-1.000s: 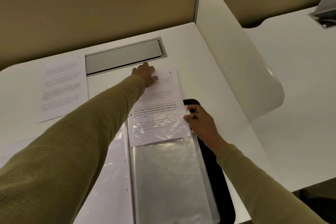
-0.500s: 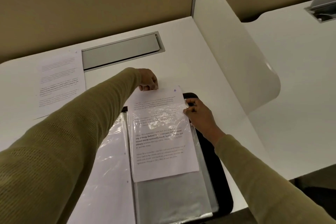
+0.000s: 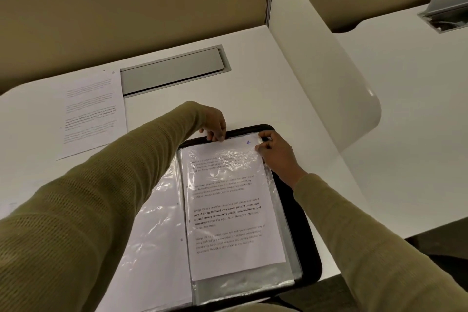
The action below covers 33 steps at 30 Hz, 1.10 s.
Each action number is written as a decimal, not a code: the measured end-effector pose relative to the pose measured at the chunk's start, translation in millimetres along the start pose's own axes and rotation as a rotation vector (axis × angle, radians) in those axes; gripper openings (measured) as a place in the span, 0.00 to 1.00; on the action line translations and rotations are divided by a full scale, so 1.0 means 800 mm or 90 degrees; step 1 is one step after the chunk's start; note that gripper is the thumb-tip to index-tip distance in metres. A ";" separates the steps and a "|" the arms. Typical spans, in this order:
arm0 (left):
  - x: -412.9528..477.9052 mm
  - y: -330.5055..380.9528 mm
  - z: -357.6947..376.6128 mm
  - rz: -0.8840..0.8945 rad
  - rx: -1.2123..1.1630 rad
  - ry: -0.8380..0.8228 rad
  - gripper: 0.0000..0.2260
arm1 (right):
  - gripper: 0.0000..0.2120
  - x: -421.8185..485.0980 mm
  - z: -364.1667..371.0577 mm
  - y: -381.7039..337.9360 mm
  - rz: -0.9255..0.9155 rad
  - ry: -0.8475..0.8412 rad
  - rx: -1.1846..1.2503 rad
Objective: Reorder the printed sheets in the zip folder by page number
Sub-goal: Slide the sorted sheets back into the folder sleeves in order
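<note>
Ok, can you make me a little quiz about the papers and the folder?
1. True or false: the sheet in the plastic sleeve is marked 7.
2. Where is the loose sheet? A left of the folder; B right of it; C on top of it.
3. Fill in: the left hand and right hand both pinch at the sleeve's ___ end.
Key: 1 false, it says 4; 2 A; 3 top.

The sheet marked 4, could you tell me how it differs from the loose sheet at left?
The sheet marked 4 sits in a clear sleeve of the folder; the loose sheet lies bare on the desk. The left hand pinches the sheet marked 4; nothing touches the loose sheet. Both carry printed paragraphs.
</note>
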State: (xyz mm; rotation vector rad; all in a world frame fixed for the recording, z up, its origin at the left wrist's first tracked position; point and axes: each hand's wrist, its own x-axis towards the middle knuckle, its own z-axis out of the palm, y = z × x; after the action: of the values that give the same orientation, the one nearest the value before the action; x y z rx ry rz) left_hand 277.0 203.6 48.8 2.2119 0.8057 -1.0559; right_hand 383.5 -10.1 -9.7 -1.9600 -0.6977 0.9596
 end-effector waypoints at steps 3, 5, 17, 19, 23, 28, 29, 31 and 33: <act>-0.007 0.006 0.011 0.009 -0.043 0.041 0.07 | 0.17 -0.001 0.001 -0.004 0.000 0.008 -0.008; -0.012 0.009 0.018 0.031 -0.076 0.081 0.13 | 0.17 -0.003 0.002 -0.007 0.004 0.015 0.004; -0.041 0.012 0.051 0.056 -0.159 0.251 0.03 | 0.15 -0.024 -0.005 -0.018 0.046 -0.015 0.181; -0.048 0.010 0.055 0.050 -0.190 0.283 0.04 | 0.16 -0.032 -0.009 -0.014 0.071 -0.064 0.194; -0.059 0.005 0.069 0.048 -0.301 0.339 0.03 | 0.19 -0.063 -0.019 -0.008 0.089 -0.169 0.119; -0.077 -0.006 0.081 0.030 -0.251 0.469 0.07 | 0.11 -0.099 -0.029 -0.020 0.102 -0.267 0.019; -0.084 -0.008 0.082 0.024 -0.234 0.513 0.08 | 0.11 -0.104 -0.027 -0.026 0.096 -0.265 0.020; -0.104 -0.012 0.083 0.006 -0.213 0.587 0.12 | 0.11 -0.114 -0.019 -0.044 0.083 -0.260 0.035; -0.131 -0.017 0.082 -0.027 -0.227 0.581 0.20 | 0.11 -0.127 -0.008 -0.067 0.067 -0.257 0.070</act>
State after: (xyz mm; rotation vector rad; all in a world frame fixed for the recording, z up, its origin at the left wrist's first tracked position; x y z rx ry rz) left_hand 182.0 138.3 95.4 2.3068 1.2823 0.1641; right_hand 325.9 -61.6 75.4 -1.7363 -0.7502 1.4510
